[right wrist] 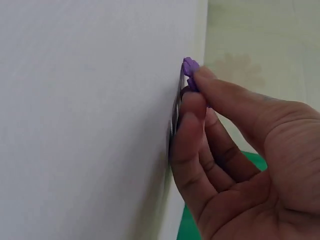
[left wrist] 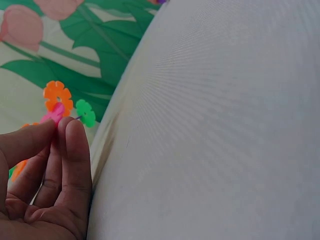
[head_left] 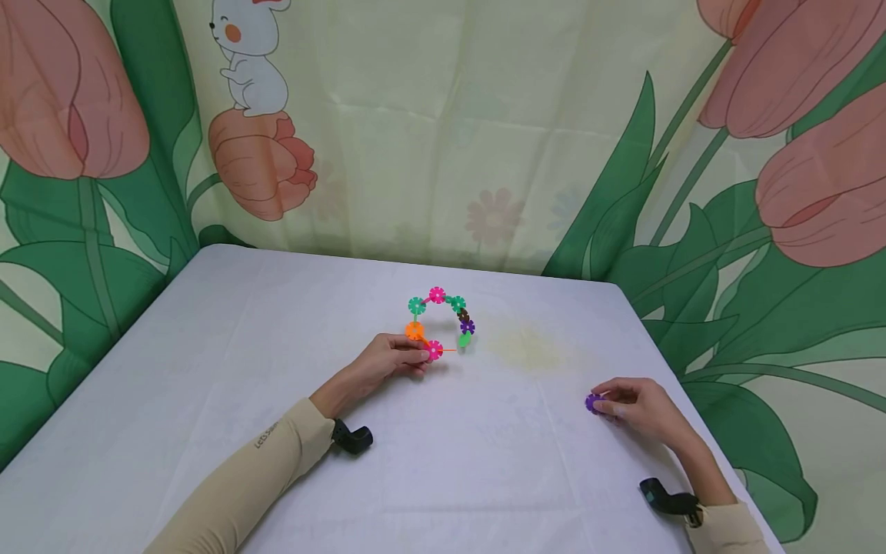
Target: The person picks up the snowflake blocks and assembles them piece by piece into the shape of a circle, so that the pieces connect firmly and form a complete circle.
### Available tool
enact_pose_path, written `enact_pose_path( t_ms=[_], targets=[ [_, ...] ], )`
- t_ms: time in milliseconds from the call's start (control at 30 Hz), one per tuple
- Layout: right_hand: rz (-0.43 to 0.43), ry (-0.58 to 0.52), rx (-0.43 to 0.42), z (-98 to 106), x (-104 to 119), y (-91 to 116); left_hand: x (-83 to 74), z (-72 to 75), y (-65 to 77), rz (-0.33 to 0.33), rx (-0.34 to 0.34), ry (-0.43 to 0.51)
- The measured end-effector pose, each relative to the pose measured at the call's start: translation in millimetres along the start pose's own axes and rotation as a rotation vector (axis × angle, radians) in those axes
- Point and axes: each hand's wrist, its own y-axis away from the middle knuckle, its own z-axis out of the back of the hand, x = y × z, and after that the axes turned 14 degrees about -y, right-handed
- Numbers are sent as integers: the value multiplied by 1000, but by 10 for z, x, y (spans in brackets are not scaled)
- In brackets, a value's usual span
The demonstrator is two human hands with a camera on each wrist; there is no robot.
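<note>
My left hand [head_left: 388, 358] pinches a pink flower-shaped plastic disc [head_left: 434, 351] between thumb and fingertips. That disc belongs to a curved chain of linked discs standing up in a near-ring: an orange disc [head_left: 414, 331], a teal disc [head_left: 417, 305], another pink disc [head_left: 437, 295], then teal, brown, purple and a bright green disc [head_left: 465, 339]. An orange disc [left wrist: 57, 92] shows behind the pinched pink one in the left wrist view. Far to the right, my right hand [head_left: 640, 408] pinches a loose purple flower disc [right wrist: 190, 67], its fingers partly covering it close over the table.
A white cloth covers the table [head_left: 443, 477], with a faint yellowish patch [head_left: 529, 346] right of the chain. Behind hangs a curtain [head_left: 443, 138] printed with tulips and a white animal. The right hand is near the table's right edge.
</note>
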Motion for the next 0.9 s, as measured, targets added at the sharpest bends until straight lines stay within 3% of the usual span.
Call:
enact_pose_path(
  t_ms=[167,333,600,900],
  targets=[
    [-62,-189,5,-33,41,-58,-6,0,10,9,-2,0],
    [-80,-272,-11,-104,77,-120,-37,-4,32,10,-7,-19],
    [-53,-330,-29,-268,171,-228,-49,6,45,14,-8,-16],
    [-40,-321,-37,-536,409,-388,-27,-4,38,0,5,-27]
  ],
)
